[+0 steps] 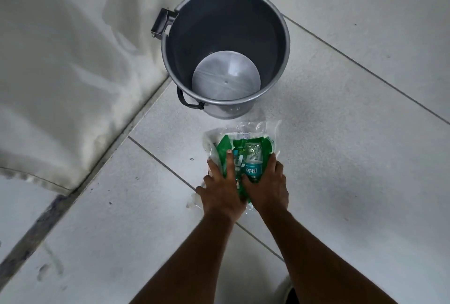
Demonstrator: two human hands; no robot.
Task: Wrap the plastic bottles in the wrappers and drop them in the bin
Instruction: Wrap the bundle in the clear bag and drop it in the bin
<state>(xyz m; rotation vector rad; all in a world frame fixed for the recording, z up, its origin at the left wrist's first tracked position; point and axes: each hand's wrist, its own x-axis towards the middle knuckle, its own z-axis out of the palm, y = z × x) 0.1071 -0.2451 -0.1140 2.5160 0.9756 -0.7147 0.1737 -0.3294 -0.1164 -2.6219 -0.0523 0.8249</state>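
Observation:
A clear plastic bottle (253, 161) with a teal label lies on a green, white and clear plastic wrapper (225, 145) spread on the floor tiles. My left hand (222, 189) presses flat on the wrapper's left side, one finger stretched forward over the green print. My right hand (267, 186) cups the bottle's near end from the right. Just beyond them stands a grey metal bin (285, 35), open, with nothing visible inside.
The floor is pale tile with dark grout lines. A white wall (60, 60) rises at the left, and the bin stands close to it. The bin has a black carry handle (186, 100) at its near left and a hinge bracket (162, 23) at its far left.

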